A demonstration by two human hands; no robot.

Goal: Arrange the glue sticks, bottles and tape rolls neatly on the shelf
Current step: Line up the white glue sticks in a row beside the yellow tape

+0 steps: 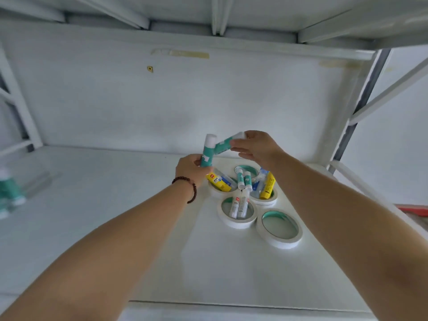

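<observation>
Above the tape rolls [237, 213] at 3 o'clock on the shelf [92, 205], each hand, left hand [190, 169] and right hand [257, 147], pinches one glue stick, upright [206, 150] and tilted [228, 143], probably light, hard, smooth, best gripped mid-tube.

The white shelf [97, 228] carries flat tape rolls [281, 230] at right, blurred teal items [9, 193] at left.

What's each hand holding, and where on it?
Left hand grips a teal glue stick by its lower end; right hand pinches a second teal glue stick near its upper, white-capped end.
</observation>
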